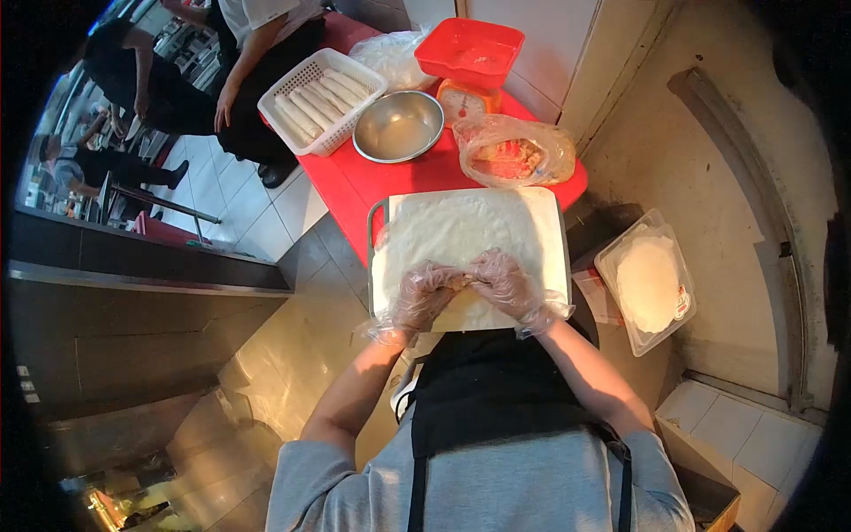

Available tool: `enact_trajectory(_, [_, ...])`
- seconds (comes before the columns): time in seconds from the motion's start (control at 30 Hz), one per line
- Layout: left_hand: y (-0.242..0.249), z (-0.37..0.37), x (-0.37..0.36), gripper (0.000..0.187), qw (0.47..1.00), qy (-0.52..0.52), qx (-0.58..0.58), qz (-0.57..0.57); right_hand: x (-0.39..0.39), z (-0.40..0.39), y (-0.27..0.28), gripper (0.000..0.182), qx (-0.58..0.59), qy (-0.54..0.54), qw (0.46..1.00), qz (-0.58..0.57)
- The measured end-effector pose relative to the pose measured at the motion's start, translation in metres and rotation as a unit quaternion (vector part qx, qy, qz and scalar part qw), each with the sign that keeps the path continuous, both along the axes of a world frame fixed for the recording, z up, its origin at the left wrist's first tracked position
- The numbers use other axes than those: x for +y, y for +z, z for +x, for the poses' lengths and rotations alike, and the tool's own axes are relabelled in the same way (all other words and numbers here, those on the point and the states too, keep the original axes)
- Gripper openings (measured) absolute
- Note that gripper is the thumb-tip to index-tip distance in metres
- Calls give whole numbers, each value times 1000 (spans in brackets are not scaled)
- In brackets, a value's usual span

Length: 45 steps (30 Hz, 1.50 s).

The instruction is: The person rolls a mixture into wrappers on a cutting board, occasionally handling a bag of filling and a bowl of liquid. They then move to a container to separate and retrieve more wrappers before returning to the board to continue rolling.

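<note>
- Grey short-sleeved shirt point(523, 492) and black cloth apron point(496, 381) sit closest to the camera, just below the board where I work.
- Before me, a thin, rounded, whitish sheet point(465, 222) lies flat on a white rectangular board with a green edge point(551, 208). Most of the sheet spreads beyond my fingertips, away from my body; a smaller part shows between my wrists. The board's long side runs left to right, across me.
- Both hands wear clear plastic gloves. My left hand point(425, 297) and right hand point(503, 288) meet near the middle of the board's near half, fingers bent and tips drawn together. What they pinch is too small to tell. Neither hand is clearly nearer the sheet; my right reaches slightly farther forward.
- Beyond the board, a bit to the right, lies a clear plastic bag of orange-red filling point(510, 160), nearer my right hand.
- Farther left on the red table point(341, 191) stand a round steel bowl point(372, 124) and a white perforated basket point(341, 137) of pale rolls point(310, 106).
- Off the board's right side, a clear plastic tub point(612, 262) holds white rounds point(647, 279).
</note>
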<state>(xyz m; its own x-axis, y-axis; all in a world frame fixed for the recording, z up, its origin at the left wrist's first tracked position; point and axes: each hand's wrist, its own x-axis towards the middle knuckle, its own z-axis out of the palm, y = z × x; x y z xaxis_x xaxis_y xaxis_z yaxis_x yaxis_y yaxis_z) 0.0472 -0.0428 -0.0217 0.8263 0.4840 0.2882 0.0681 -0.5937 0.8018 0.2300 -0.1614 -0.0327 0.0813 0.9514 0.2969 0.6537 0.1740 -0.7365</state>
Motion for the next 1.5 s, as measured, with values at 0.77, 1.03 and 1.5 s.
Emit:
enact_trajectory(0.77, [0, -53, 37, 38, 996, -28, 52, 62, 31, -17, 21, 35, -76, 65, 990, -96])
enact_trajectory(1.03, [11, -50, 29, 45, 998, -5, 12, 58, 43, -35, 2, 33, -143, 24, 984, -101])
enact_trajectory(1.5, [26, -63, 30, 47, 986, 63, 122, 95, 46, -32, 19, 40, -7, 34, 994, -105])
